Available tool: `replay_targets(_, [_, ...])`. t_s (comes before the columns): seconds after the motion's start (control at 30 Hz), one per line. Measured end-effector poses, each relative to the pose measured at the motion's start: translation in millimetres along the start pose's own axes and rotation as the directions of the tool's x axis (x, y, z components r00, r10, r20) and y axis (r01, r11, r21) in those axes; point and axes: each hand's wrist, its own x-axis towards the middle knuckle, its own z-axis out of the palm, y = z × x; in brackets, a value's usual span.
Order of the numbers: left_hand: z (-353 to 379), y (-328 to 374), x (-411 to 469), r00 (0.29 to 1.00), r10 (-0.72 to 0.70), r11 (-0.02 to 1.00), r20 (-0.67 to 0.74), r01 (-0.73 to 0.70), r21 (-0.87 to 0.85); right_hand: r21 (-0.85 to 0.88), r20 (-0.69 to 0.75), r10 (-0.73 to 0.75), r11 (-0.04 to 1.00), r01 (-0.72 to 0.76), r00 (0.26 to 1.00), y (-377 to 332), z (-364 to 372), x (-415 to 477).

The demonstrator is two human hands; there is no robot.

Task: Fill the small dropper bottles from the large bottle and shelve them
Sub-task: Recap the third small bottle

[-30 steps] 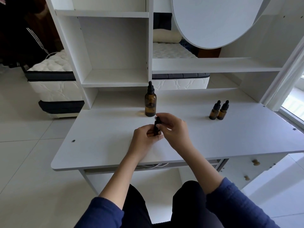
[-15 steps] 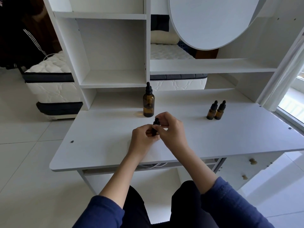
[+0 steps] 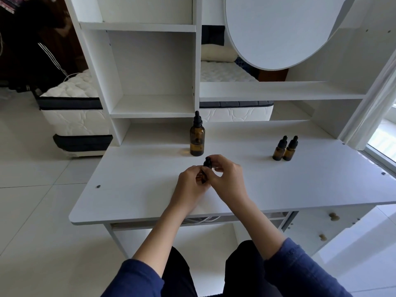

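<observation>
A small amber dropper bottle (image 3: 204, 170) is held just above the white desk (image 3: 132, 181), mostly hidden by fingers. My left hand (image 3: 190, 185) grips its body from the left. My right hand (image 3: 227, 179) pinches its black dropper cap from the right. Behind them the large amber bottle (image 3: 197, 140) with a black dropper cap stands upright on the desk. Two more small dropper bottles (image 3: 285, 149) stand side by side, capped, at the right of the desk.
White shelf compartments (image 3: 153, 110) rise at the back left of the desk, and a long shelf (image 3: 278, 92) runs at the right under a round white panel (image 3: 285, 28). A mattress (image 3: 72, 116) lies behind the desk. Drawer knobs (image 3: 332, 216) show below right.
Both hands stay closed on the small bottle in the same spot; the right fingers shift slightly around the cap. The view has drifted a little.
</observation>
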Motion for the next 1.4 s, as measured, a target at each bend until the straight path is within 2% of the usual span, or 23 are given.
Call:
replay_targets(0.23, [0.5, 0.9, -2.2, 0.994, 0.094, 0.969, 0.054, -0.103, 0.224, 0.012, 0.008, 0.018, 1.000, -0.018, 1.000, 3.0, -3.0, 2.5])
replay_targets(0.37, [0.7, -5.3, -1.4, 0.976, 0.139, 0.874, 0.166, -0.199, 0.443, 0.007, 0.008, 0.030, 1.000, -0.030, 1.000, 5.8, -8.1, 4.3])
replay_targets(0.47, [-0.3, -10.5, 2.0, 0.969, 0.047, 0.790, 0.244, -0.186, 0.585, 0.004, -0.006, 0.049, 0.999, -0.049, 0.999, 9.4, -13.2, 5.7])
replay_targets(0.57, [-0.6, -15.6, 6.0, 0.966, -0.031, 0.723, 0.256, -0.155, 0.673, 0.005, -0.020, 0.067, 0.998, -0.067, 0.998, 12.1, -17.1, 5.5])
replay_targets(0.73, [-5.8, -17.0, 13.3, 0.974, -0.125, 0.718, 0.188, -0.042, 0.695, 0.002, -0.028, 0.063, 0.998, -0.063, 0.998, 15.9, -19.2, 2.8])
replay_targets(0.93, [-8.0, -23.4, 27.2, 0.980, -0.122, 0.718, 0.160, -0.024, 0.696, 0.074, -0.072, 0.094, 0.993, -0.088, 0.993, 8.8, -23.9, 22.1])
replay_targets(1.2, [-12.1, -28.6, 46.7, 0.992, -0.076, 0.738, 0.100, -0.012, 0.675, 0.152, -0.270, -0.023, 0.986, 0.067, 0.962, -37.9, -41.4, 126.3])
replay_targets(1.4, [-11.3, -31.2, 48.5, 0.996, -0.064, 0.750, 0.062, 0.007, 0.662, 0.115, -0.265, -0.085, 0.986, 0.119, 0.961, -53.3, -29.3, 180.9])
